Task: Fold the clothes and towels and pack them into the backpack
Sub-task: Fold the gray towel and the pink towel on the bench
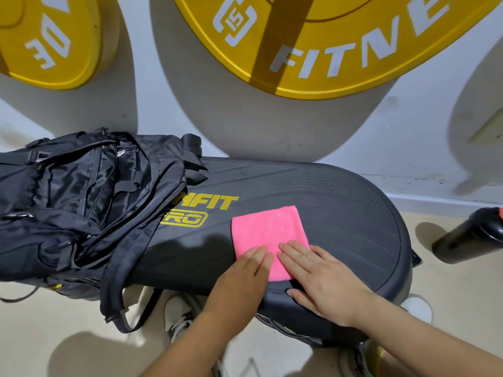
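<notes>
A gym was indicated by yellow weight plates [313, 36] marked "FITNE" and a black exercise platform [340, 208].

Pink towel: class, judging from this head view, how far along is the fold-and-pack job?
Done: the pink towel lies folded small on the black platform. In hand: the left hand and right hand press flat on its near edge. Left: moving it into the backpack lying beside it.

Pink towel [268, 235], black backpack [81, 202], dark grey platform [353, 213] with yellow lettering, yellow weight plates [313, 36].
</notes>
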The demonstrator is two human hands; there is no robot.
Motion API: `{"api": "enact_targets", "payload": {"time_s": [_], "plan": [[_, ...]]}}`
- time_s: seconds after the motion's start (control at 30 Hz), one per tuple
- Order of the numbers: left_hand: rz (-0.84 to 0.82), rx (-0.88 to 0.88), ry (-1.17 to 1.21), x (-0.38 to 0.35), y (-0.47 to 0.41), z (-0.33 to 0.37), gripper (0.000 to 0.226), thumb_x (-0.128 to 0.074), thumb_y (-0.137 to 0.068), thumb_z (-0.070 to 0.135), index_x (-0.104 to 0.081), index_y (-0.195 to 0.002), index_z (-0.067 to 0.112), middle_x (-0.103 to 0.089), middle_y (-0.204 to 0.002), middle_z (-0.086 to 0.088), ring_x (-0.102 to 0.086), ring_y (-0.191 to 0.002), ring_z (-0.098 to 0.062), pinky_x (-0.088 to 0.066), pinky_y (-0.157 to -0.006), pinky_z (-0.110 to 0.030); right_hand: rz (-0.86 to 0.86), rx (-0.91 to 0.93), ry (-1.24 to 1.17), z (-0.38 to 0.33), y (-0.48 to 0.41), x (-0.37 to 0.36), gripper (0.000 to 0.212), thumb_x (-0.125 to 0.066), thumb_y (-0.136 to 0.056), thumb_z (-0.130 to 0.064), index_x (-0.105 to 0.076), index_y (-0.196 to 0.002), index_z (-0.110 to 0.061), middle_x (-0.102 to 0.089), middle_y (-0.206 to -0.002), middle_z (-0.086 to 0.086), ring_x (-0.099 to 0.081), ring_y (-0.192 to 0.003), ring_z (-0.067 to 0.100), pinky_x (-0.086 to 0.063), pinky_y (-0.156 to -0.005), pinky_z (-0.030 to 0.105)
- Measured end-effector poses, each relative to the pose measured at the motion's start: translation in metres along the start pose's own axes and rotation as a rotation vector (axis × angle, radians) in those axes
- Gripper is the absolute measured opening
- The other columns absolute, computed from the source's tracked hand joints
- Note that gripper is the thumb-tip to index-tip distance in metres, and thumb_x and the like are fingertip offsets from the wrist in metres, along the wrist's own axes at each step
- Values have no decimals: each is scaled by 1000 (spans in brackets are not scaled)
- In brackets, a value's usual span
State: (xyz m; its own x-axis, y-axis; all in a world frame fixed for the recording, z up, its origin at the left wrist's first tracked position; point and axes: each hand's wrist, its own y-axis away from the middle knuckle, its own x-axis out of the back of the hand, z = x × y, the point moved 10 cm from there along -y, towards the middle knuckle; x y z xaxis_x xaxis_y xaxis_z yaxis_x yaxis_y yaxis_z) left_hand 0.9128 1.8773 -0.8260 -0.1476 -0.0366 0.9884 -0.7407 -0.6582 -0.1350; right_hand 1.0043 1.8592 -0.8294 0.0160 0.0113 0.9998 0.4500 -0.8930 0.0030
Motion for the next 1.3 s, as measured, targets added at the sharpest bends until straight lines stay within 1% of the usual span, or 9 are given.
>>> {"api": "enact_targets", "payload": {"time_s": [0.1, 0.27, 0.37, 0.5, 0.7, 0.8, 0.9, 1.03, 1.3], "plan": [[1, 67, -21, 2, -13, -11, 58, -47, -65, 18, -47, -122, 7, -66, -116, -6, -47, -107, -19, -51, -86, -24, 25, -28, -18, 3, -4, 0, 58, -44, -89, -47, -52, -136, -15, -51, -143, 2, -52, -128, 17, -28, -103, 41], [-24, 209, -31, -4, -28, -21, 45, -43, -69, 18, -70, -105, 14, -68, -101, -2, -63, -82, -21, -52, -55, -27, 54, -117, -1, 16, -18, 4, 55, -46, -80, -38, -57, -130, -18, -57, -136, 0, -59, -111, 18, -30, -86, 40], [-105, 243, 1, 7, -27, -25, 45, -74, -58, 19, -71, -103, 20, -69, -100, 3, -64, -86, -20, -53, -61, -28, 55, -122, 30, 20, -20, 12, 41, -45, -78, -29, -64, -114, -23, -66, -121, -5, -61, -100, 19, -29, -78, 37], [-251, 190, 56, 12, -1, -14, 36, -52, -79, 25, -60, -114, 27, -61, -110, 3, -52, -108, -22, -42, -86, -33, -201, 22, -46, 8, 5, 18, 45, -34, -84, -33, -53, -125, -32, -64, -113, -5, -58, -108, 19, -37, -79, 36], [-211, 326, 505, 3, 27, -16, 16, -53, -72, 29, -59, -85, 22, -60, -75, 2, -55, -80, -23, -45, -68, -35, -217, -135, -399, 9, 27, 27, 31, -52, -91, -31, -57, -121, -31, -68, -109, -3, -59, -103, 27, -47, -81, 33], [-119, 574, 710, -1, 33, -38, 30, -57, -68, 43, -62, -74, 14, -59, -65, 0, -55, -68, -24, -43, -65, -33, -216, -375, -580, 31, 24, 10, 31, -57, -92, -32, -60, -122, -27, -67, -119, -1, -58, -112, 24, -45, -90, 30], [-3, 781, 844, -7, 41, -52, 51, -58, -64, 64, -68, -80, 17, -67, -73, 2, -61, -74, -21, -46, -69, -33, -123, -583, -716, 44, 26, -1, 25, -54, -95, -33, -60, -115, -20, -67, -114, 4, -59, -108, 27, -44, -86, 31], [20, 866, 765, -4, 27, -57, 29, -58, -91, 40, -64, -98, 13, -69, -101, -11, -59, -99, -32, -37, -73, -32, -68, -742, -693, 50, 25, -8, 20, -44, -99, -35, -49, -91, -17, -66, -103, 10, -58, -100, 33, -42, -76, 35], [-119, 955, 528, -7, 14, -59, 41, -42, -95, 53, -56, -112, 18, -63, -115, -16, -57, -108, -35, -41, -81, -35, -29, -917, -643, 58, 22, -12, 25, -42, -96, -40, -48, -83, -19, -67, -100, 10, -59, -95, 34, -37, -69, 33]]}}
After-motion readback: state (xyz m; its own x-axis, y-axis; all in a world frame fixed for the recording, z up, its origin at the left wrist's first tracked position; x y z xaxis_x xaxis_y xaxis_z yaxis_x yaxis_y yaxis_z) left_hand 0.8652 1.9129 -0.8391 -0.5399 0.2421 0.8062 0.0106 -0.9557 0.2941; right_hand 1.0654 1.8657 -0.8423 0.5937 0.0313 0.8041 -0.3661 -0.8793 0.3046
